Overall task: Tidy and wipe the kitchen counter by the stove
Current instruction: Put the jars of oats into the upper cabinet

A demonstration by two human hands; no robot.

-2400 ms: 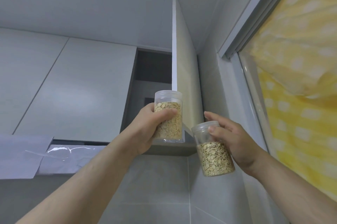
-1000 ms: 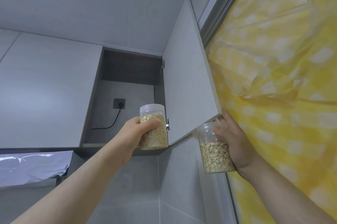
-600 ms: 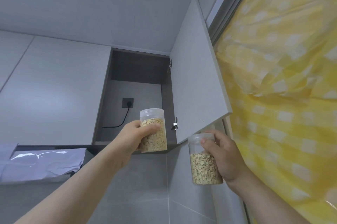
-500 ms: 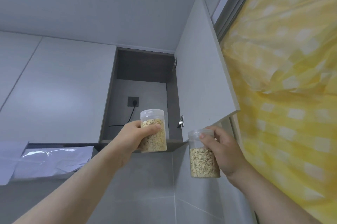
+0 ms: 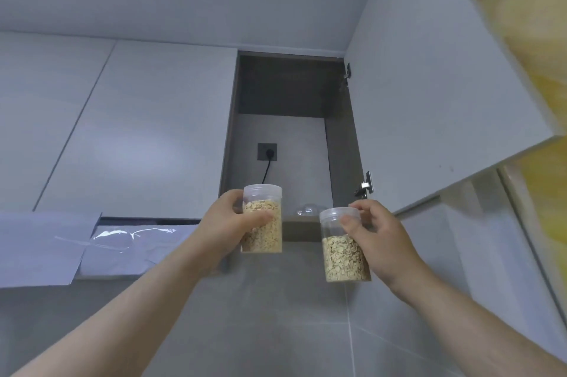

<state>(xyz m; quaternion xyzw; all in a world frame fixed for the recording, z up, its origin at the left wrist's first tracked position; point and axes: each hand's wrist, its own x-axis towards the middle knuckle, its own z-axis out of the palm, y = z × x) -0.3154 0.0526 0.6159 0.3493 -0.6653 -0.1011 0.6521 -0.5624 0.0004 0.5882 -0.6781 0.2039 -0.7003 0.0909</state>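
I look up at an open wall cabinet [image 5: 285, 229]. My left hand [image 5: 225, 229] grips a clear plastic jar of oat flakes [image 5: 262, 218], held upright in front of the cabinet's bottom shelf edge. My right hand [image 5: 379, 243] holds a second clear jar of oat flakes [image 5: 343, 251] by its upper part, a little lower and to the right, below the shelf edge. The two jars are apart. The cabinet door [image 5: 429, 94] stands swung open to the right.
Inside the cabinet are a dark wall socket [image 5: 267, 152] with a black cable and a clear rounded object [image 5: 306, 210] on the shelf. Closed cabinet fronts [image 5: 138, 125] lie to the left, plastic-wrapped sheeting [image 5: 92, 244] below them, yellow checked curtain [image 5: 534, 39] at right.
The cabinet door has swung from nearly edge-on to wide open. My right hand came off the door's lower corner and brought its jar leftward toward the opening. The left jar stayed near the shelf edge.
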